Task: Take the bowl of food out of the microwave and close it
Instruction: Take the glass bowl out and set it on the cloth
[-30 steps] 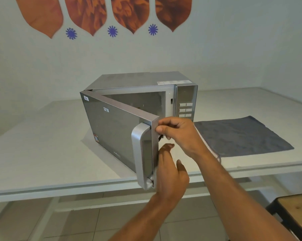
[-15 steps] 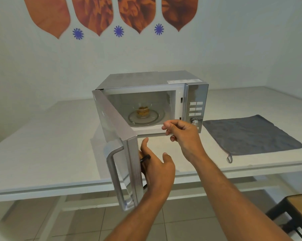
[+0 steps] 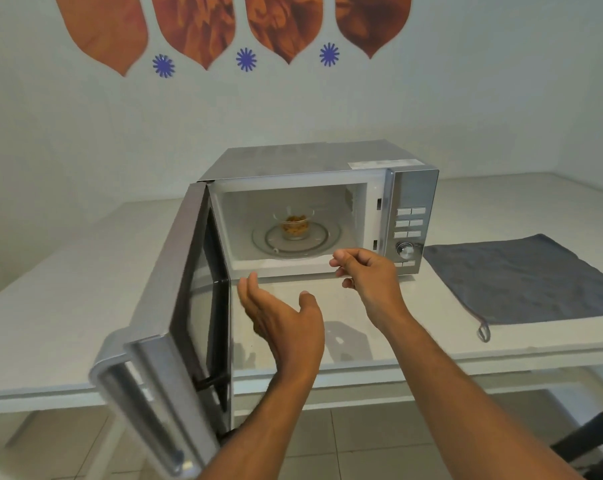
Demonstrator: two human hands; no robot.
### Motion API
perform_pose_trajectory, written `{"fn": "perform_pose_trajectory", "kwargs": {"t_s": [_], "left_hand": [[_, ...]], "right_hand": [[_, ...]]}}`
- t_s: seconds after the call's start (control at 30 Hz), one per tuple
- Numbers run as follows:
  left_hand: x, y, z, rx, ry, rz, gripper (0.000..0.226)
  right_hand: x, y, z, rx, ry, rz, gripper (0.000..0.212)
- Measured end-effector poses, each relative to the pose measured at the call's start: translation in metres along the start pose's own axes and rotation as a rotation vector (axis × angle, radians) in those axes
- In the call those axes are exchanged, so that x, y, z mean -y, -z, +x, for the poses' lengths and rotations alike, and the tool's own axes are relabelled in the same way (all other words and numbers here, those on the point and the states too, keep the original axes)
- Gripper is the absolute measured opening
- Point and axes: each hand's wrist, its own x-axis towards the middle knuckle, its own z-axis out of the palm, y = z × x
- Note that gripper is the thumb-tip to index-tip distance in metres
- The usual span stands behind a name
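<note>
Silver and mirror-fronted, the microwave [image 3: 314,161] stands on a white table [image 3: 68,289], set back from the table's front edge, with its door [image 3: 185,306] swung wide on the left hinge so that the handle [image 3: 133,386] reaches out past that edge toward the camera. The cavity mouth is fully uncovered. Inside, a small clear glass bowl of food [image 3: 295,226] sits at the centre of the round glass turntable [image 3: 319,242], with bare white floor around it and free space up to the cavity walls and ceiling. The left hand [image 3: 286,322] hovers in front of the cavity's lower sill, just right of the door's inner face, palm turned inward, fingers spread apart and holding nothing. The right hand [image 3: 371,277] hangs at the sill's right end, below the control panel [image 3: 411,223], fingers loosely curled with thumb and forefinger near each other but gripping nothing. Between the two hands the way into the cavity is unobstructed. Right of the microwave a grey cloth [image 3: 522,278] lies flat, its near edge close to the table's front edge.
</note>
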Motion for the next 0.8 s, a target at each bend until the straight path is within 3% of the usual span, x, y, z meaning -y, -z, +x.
{"fn": "perform_pose_trajectory", "kwargs": {"t_s": [0.17,0.47,0.6,0.7,0.8], "left_hand": [[-0.003,-0.038,0.035,0.045,0.020,-0.025,0.067],[0.002,-0.098,0.127,0.080,0.105,-0.059,0.061],[0.012,-0.118,0.164,0.123,0.162,-0.091,0.060],[0.021,-0.133,0.190,0.149,0.196,-0.122,0.057],[0.033,-0.150,0.214,0.154,0.226,-0.100,0.057]], "right_hand": [[-0.012,-0.001,0.037,0.028,-0.008,-0.012,0.011],[-0.034,-0.021,0.113,0.133,-0.010,-0.156,0.047],[-0.047,-0.037,0.146,0.130,-0.056,-0.215,0.030],[-0.059,-0.047,0.171,0.087,-0.107,-0.213,0.042],[-0.074,-0.055,0.200,0.078,-0.141,-0.160,0.033]]}}
